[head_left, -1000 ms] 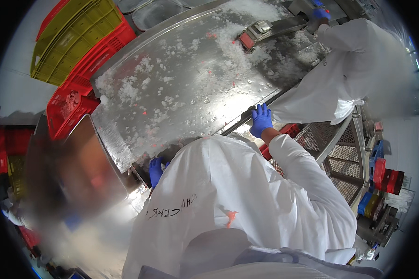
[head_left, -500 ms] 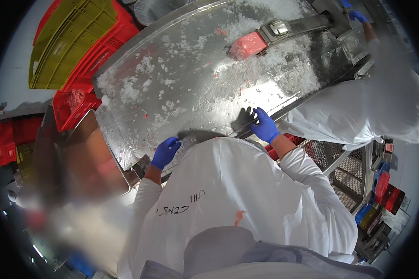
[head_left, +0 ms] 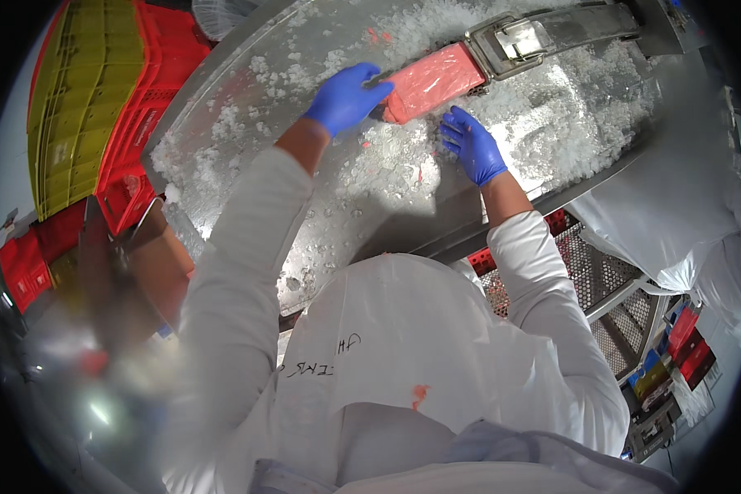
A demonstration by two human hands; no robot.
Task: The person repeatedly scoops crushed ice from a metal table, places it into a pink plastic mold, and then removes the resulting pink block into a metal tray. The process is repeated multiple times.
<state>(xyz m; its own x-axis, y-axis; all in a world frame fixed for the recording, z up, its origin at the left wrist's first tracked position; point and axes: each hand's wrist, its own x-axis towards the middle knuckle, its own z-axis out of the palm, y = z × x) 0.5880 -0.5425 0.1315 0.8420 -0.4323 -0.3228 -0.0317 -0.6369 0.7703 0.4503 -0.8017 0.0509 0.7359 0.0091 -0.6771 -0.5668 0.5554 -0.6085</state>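
Note:
A pink slab of fish [head_left: 431, 81] lies on the steel table [head_left: 247, 74] among crushed ice [head_left: 387, 160], its far end under a metal clamp [head_left: 510, 39]. My left hand [head_left: 346, 96], in a blue glove, grips the slab's near left end. My right hand [head_left: 472, 145], also gloved in blue, rests open on the ice just below the slab, fingers spread and close to its lower edge. Both white sleeves reach up from the bottom of the view.
Stacked yellow crates [head_left: 78, 99] and red crates [head_left: 152, 107] stand left of the table. A metal mesh rack [head_left: 601, 280] sits under the table's right edge. A person in white [head_left: 683, 214] stands at the right. A blurred person [head_left: 140, 280] is at lower left.
Both my hands left the table's near edge and reached forward over the ice. My left hand took hold of the pink slab; my right hand came down beside it.

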